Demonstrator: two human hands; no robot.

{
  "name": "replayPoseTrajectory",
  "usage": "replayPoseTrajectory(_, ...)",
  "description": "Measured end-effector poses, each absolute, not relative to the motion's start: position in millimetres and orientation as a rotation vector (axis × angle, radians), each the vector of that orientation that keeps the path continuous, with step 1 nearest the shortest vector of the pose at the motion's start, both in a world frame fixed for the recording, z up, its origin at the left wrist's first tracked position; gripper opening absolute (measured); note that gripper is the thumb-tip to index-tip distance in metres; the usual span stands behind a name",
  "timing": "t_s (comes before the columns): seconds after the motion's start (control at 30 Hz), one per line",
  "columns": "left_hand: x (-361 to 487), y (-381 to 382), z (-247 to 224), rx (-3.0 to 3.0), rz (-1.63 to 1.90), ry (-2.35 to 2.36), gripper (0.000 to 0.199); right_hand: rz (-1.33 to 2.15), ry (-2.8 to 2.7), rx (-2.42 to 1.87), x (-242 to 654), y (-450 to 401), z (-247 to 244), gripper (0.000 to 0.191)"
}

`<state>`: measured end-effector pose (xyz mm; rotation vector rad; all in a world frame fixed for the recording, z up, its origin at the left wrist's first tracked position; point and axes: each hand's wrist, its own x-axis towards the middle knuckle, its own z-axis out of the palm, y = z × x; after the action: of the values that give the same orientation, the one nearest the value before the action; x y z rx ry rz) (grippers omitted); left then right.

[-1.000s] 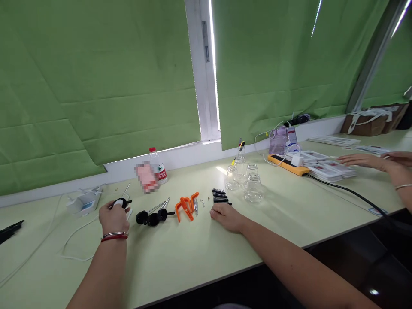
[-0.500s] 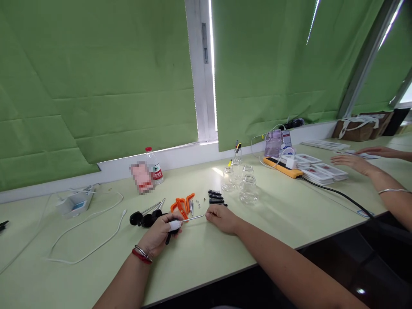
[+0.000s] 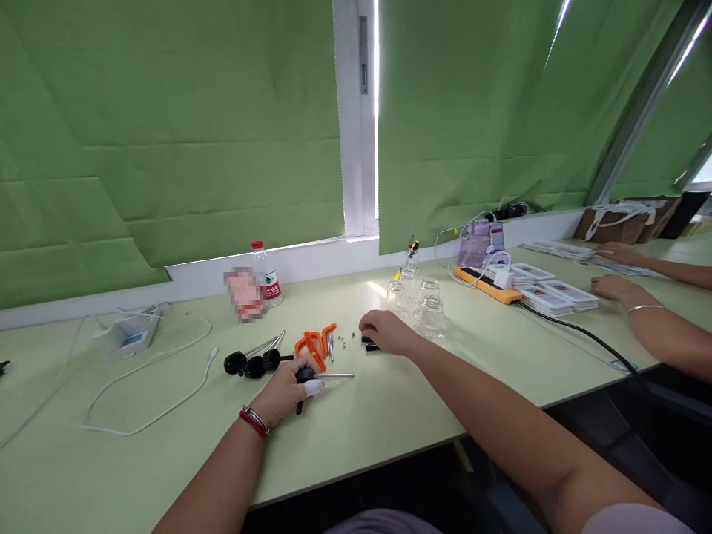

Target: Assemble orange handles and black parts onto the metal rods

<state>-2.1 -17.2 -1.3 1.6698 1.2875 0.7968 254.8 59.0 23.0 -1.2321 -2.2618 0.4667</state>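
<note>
My left hand (image 3: 290, 391), a white wrap on its thumb, is closed around a black round-headed part with a thin metal rod (image 3: 337, 375) that points right. More black-headed parts with metal rods (image 3: 256, 366) lie just beyond that hand. Orange pieces (image 3: 315, 346) sit past its fingertips, next to small metal pins (image 3: 331, 348) and several tiny nuts (image 3: 342, 341). My right hand (image 3: 386, 332) is bent down over a row of small black parts (image 3: 371, 345), covering most of them. Its fingers are curled, and what they pinch is hidden.
Clear glass jars (image 3: 431, 317) stand just beyond my right hand. A water bottle (image 3: 271, 282) is at the back. White cables (image 3: 150, 426) run on the left. An orange power strip (image 3: 489, 288), card stacks (image 3: 550, 297) and another person's hands (image 3: 615, 288) are on the right.
My right hand has left the rod's tip and moved up and right onto the row of black parts. My left hand keeps the rod, now turned nearly level.
</note>
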Motion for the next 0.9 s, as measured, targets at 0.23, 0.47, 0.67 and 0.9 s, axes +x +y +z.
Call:
replayPoseTrajectory(0.23, -2, -15, -4, 1.650, 0.795, 1.244, 0.026, 0.066, -2.474, -1.524, 223, 89, 6, 0.022)
replayPoseTrajectory(0.47, -6, -12, -10, 1.689, 0.799, 1.220, 0.024, -0.042, -2.545, -1.613, 203, 94, 0, 0.015)
replayPoseTrajectory(0.67, -6, -12, -10, 1.687, 0.790, 1.207, 0.023, -0.086, -2.657, -1.569, 201, 88, 1, 0.025)
replayPoseTrajectory(0.9, -7, -14, -2, 1.794, 0.806, 1.236, 0.022, -0.025, -2.701, -1.321, 207, 61, -4, 0.031)
